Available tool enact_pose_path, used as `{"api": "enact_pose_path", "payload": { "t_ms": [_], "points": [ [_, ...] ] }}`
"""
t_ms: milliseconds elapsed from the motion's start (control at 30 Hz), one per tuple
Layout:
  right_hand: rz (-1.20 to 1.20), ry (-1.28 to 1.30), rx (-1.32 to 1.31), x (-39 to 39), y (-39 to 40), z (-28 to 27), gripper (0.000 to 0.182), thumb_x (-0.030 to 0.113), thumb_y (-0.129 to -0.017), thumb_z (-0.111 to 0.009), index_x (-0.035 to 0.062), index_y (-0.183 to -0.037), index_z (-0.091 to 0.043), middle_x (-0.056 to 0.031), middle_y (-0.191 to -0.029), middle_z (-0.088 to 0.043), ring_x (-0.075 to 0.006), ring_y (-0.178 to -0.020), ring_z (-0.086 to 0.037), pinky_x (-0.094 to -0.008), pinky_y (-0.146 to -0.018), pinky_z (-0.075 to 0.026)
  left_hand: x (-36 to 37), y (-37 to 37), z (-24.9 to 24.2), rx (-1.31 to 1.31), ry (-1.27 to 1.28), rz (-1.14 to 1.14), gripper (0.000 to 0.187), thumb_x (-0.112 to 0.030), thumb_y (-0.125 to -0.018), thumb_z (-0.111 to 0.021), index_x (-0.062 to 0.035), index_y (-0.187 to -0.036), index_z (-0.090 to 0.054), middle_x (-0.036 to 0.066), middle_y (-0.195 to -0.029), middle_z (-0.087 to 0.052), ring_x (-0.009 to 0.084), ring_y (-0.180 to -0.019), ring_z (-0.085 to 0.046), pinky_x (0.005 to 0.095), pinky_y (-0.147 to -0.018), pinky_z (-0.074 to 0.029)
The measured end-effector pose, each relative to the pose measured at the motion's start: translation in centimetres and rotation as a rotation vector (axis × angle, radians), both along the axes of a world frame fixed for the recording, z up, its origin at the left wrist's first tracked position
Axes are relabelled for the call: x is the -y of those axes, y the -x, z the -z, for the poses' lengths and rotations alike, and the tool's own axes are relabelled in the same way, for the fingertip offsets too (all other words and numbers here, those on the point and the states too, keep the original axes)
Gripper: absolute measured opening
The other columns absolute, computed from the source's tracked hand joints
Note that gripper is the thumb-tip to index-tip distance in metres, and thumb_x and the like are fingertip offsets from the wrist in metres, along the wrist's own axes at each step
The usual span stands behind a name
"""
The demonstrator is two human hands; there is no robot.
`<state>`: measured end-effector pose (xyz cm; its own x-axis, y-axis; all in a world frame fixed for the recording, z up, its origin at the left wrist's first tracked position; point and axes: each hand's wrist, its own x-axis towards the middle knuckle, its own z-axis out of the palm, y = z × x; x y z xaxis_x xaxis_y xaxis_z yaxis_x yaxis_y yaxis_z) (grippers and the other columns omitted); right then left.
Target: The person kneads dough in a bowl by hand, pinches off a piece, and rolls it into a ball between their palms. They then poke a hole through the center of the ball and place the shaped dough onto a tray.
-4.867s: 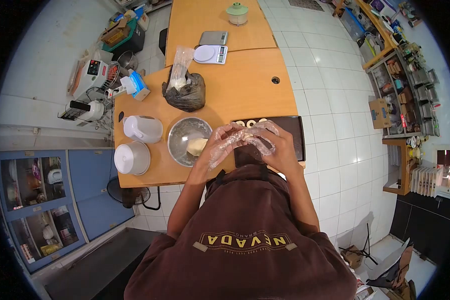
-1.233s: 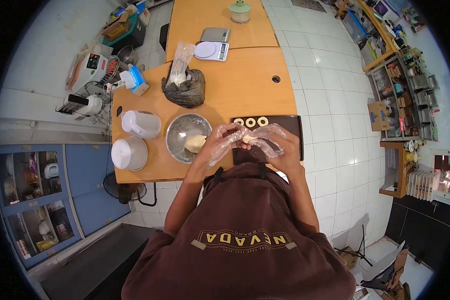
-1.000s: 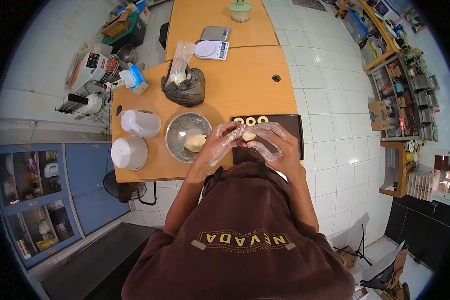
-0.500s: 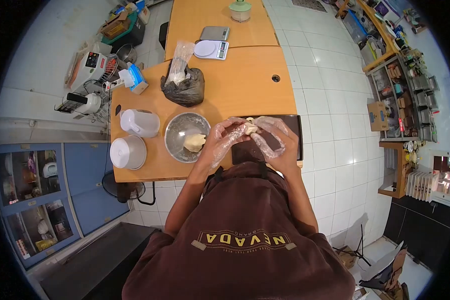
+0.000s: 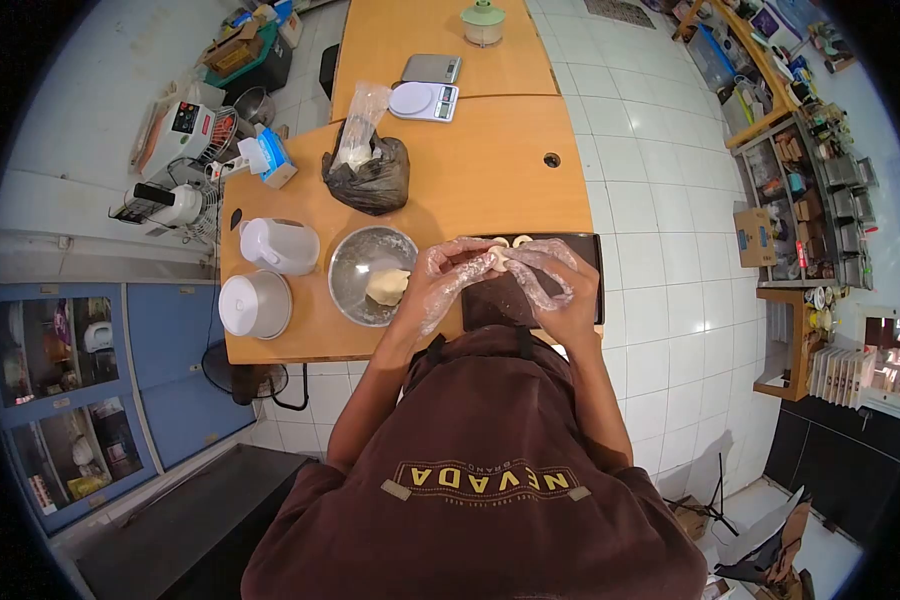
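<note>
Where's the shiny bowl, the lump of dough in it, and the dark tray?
Shiny bowl point(image 5: 348, 272), head view: on its bare inside wall.
Lump of dough point(image 5: 386, 287), head view: on its middle.
Dark tray point(image 5: 492, 304), head view: on its bare bottom, below the hands.

Bright, fairly even light; small glare spots on the glossy white tiled floor point(image 5: 670, 255). Heavy fisheye bend, black corners (tiny lettering soft).
</note>
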<state>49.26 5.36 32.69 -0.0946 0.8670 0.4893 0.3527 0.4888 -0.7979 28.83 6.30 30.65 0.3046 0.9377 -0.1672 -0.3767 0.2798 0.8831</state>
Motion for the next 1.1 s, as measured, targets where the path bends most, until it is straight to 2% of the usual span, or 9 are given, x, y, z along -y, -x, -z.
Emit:
{"api": "enact_pose_path", "payload": {
  "t_ms": [67,167,267,367,467,567,667,767,1100],
  "points": [
    [-0.021,-0.006,-0.006,0.1,-0.3,-1.0,0.029,-0.002,-0.077,-0.081,0.0030,-0.105,-0.077,-0.0150,-0.110,-0.074,-0.0313,-0.097,-0.073,-0.0372,-0.085,-0.058,0.0,0.3,0.2,0.031,0.033,0.003,0.027,-0.008,-0.100,-0.067,0.0067,-0.123,-0.067,0.016,-0.119,-0.071,0.0218,-0.106,-0.070,0.0385,-0.095,-0.059],
    [-0.077,-0.023,0.034,0.0,-0.4,-1.7,0.032,-0.001,-0.078,-0.082,0.0043,-0.109,-0.077,-0.0148,-0.114,-0.073,-0.0312,-0.099,-0.072,-0.0385,-0.086,-0.058,-0.1,0.6,-0.2,-0.022,0.057,0.017,0.028,-0.008,-0.100,-0.067,0.0088,-0.122,-0.066,0.017,-0.114,-0.072,0.0230,-0.100,-0.072,0.0373,-0.088,-0.060],
    [-0.084,-0.039,0.080,0.3,-0.5,-1.0,0.034,-0.002,-0.077,-0.080,0.0060,-0.110,-0.077,-0.0140,-0.113,-0.073,-0.0313,-0.099,-0.072,-0.0395,-0.086,-0.059,-0.2,0.7,-0.7,-0.026,0.050,0.077,0.025,-0.013,-0.103,-0.065,0.0074,-0.117,-0.069,0.012,-0.107,-0.073,0.0170,-0.091,-0.072,0.0308,-0.084,-0.059],
    [-0.056,-0.044,0.108,0.7,-0.5,-0.9,0.036,-0.004,-0.076,-0.079,0.0068,-0.110,-0.078,-0.0132,-0.110,-0.074,-0.0314,-0.098,-0.072,-0.0394,-0.085,-0.059,-0.4,0.9,-1.2,-0.095,0.081,0.129,0.025,-0.015,-0.104,-0.063,0.0074,-0.115,-0.068,0.011,-0.105,-0.072,0.0169,-0.089,-0.072,0.0306,-0.083,-0.059],
    [-0.028,-0.057,0.093,0.9,-0.4,-0.3,0.036,-0.006,-0.074,-0.079,0.0065,-0.108,-0.078,-0.0126,-0.107,-0.075,-0.0309,-0.097,-0.073,-0.0383,-0.083,-0.060,-0.5,1.1,-0.9,-0.084,0.056,0.164,0.028,-0.017,-0.105,-0.064,0.0076,-0.117,-0.068,0.012,-0.104,-0.072,0.0174,-0.090,-0.072,0.0302,-0.084,-0.059],
    [0.011,-0.060,0.075,0.9,-0.3,0.2,0.034,-0.005,-0.075,-0.079,0.0053,-0.107,-0.077,-0.0132,-0.106,-0.075,-0.0303,-0.096,-0.073,-0.0372,-0.082,-0.059,-0.5,0.7,-1.2,-0.067,0.102,0.144,0.026,-0.012,-0.102,-0.067,0.0079,-0.118,-0.067,0.015,-0.107,-0.073,0.0229,-0.092,-0.073,0.0360,-0.083,-0.060],
    [0.010,-0.081,0.031,0.5,0.2,-0.5,0.031,-0.004,-0.077,-0.080,0.0039,-0.106,-0.077,-0.0145,-0.105,-0.075,-0.0302,-0.094,-0.073,-0.0366,-0.081,-0.059,-0.4,0.7,-0.9,-0.026,0.067,0.113,0.025,-0.010,-0.101,-0.067,0.0069,-0.120,-0.067,0.015,-0.109,-0.073,0.0212,-0.095,-0.072,0.0352,-0.086,-0.059],
    [0.035,-0.049,-0.004,0.8,0.8,-2.1,0.028,-0.002,-0.079,-0.080,0.0028,-0.106,-0.076,-0.0154,-0.104,-0.074,-0.0315,-0.093,-0.073,-0.0374,-0.080,-0.059,-0.5,0.8,-0.8,-0.167,-0.009,0.099,0.032,-0.014,-0.103,-0.065,0.0091,-0.125,-0.063,0.015,-0.114,-0.071,0.0203,-0.098,-0.072,0.0346,-0.095,-0.059],
    [0.026,-0.089,0.076,0.9,0.3,0.2,0.028,-0.003,-0.078,-0.080,0.0017,-0.106,-0.076,-0.0158,-0.104,-0.074,-0.0327,-0.093,-0.073,-0.0384,-0.080,-0.059,0.2,0.7,-0.9,-0.109,-0.060,0.063,0.026,-0.006,-0.096,-0.072,0.0046,-0.120,-0.067,0.011,-0.110,-0.072,0.0166,-0.101,-0.070,0.0311,-0.094,-0.056]
  ]
}}
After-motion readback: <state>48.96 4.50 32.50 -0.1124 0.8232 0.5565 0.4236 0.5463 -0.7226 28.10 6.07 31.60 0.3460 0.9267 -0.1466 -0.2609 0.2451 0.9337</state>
